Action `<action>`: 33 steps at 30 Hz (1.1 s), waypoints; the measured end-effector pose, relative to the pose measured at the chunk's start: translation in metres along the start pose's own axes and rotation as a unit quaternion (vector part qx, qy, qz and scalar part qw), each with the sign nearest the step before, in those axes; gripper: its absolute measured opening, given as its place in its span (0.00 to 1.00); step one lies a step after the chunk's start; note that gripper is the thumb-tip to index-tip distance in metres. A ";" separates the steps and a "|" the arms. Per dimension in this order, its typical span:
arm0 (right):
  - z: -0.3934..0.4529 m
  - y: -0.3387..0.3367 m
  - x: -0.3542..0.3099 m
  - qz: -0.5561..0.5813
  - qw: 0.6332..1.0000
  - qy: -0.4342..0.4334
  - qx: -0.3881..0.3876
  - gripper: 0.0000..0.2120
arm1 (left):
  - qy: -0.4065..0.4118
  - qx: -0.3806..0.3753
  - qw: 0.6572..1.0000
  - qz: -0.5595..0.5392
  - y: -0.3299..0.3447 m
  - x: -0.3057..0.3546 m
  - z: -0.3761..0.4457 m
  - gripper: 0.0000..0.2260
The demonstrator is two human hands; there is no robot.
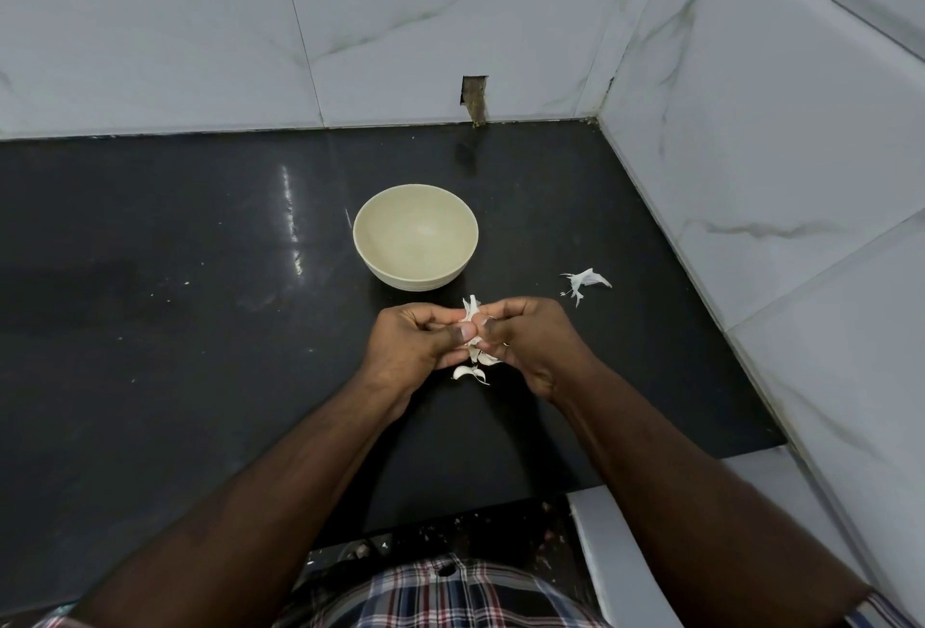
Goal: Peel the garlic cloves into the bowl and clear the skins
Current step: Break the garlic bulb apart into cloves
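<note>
I see the garlic (473, 322) held above the tabletop (200, 327), just in front of the bowl, between my two hands. It is a small white piece with papery skin standing up from it. Both hands pinch it: the left hand (418, 342) has its thumb pressed on it from the near side with the fingers curled behind, and the right hand (530, 342) has its fingers curled around it from the other side. The fingers cover most of the garlic, so I cannot tell if it is one clove or several joined.

Under the hands, on the tabletop, lie some loose cloves (470, 372), white and curved, partly hidden by the knuckles. The bowl (415, 237) stands a little further away, pale cream, upright, and its inside looks bare. To the right of the bowl, apart from it, lies a small heap of skins (585, 282), thin and white.

The tabletop is black and shiny, with small white crumbs on its left part. Behind and to the right rise the wall tiles (500, 2), white with grey veins, and there is a broken gap (474, 97) in the tiles at the back edge. At the bottom I see my checked shirt (440, 592).
</note>
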State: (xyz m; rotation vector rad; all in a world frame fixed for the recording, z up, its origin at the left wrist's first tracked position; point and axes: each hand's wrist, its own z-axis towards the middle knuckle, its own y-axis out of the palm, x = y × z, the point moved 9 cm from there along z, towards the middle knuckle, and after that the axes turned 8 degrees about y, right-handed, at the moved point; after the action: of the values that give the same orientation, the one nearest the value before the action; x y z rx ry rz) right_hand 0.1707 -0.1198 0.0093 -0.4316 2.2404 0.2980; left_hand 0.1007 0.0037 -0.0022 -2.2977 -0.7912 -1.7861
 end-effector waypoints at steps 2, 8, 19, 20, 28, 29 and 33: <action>-0.001 -0.001 -0.001 -0.004 1.000 -0.004 0.009 0.07 | -0.002 0.000 1.000 -0.004 0.000 0.000 -0.001 0.08; 0.004 -0.002 0.002 -0.037 0.998 -0.013 0.041 0.06 | -0.002 0.008 1.000 -0.013 0.001 0.001 0.000 0.07; 0.003 -0.010 -0.015 -0.183 0.981 -0.058 0.027 0.14 | -0.024 0.001 0.999 -0.030 0.003 -0.004 0.002 0.05; 0.003 -0.013 -0.018 -0.210 0.974 -0.075 0.038 0.13 | -0.027 0.002 0.999 -0.031 0.002 -0.004 0.002 0.05; 0.006 -0.014 -0.028 -0.326 0.937 -0.117 0.043 0.18 | -0.036 0.008 0.999 -0.028 -0.007 -0.005 0.004 0.06; 0.005 -0.014 -0.029 -0.332 0.935 -0.119 0.042 0.18 | -0.038 0.011 0.999 -0.034 -0.007 -0.005 0.004 0.06; 0.003 -0.016 -0.033 -0.344 0.927 -0.141 0.041 0.13 | -0.040 0.002 0.999 -0.032 -0.008 -0.005 0.002 0.06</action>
State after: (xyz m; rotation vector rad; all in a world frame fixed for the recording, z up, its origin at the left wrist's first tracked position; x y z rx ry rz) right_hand 0.1990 -0.1261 0.0316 -1.0198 1.6860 -0.1007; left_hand 0.0978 0.0098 -0.0090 -2.3793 -0.8895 -1.7260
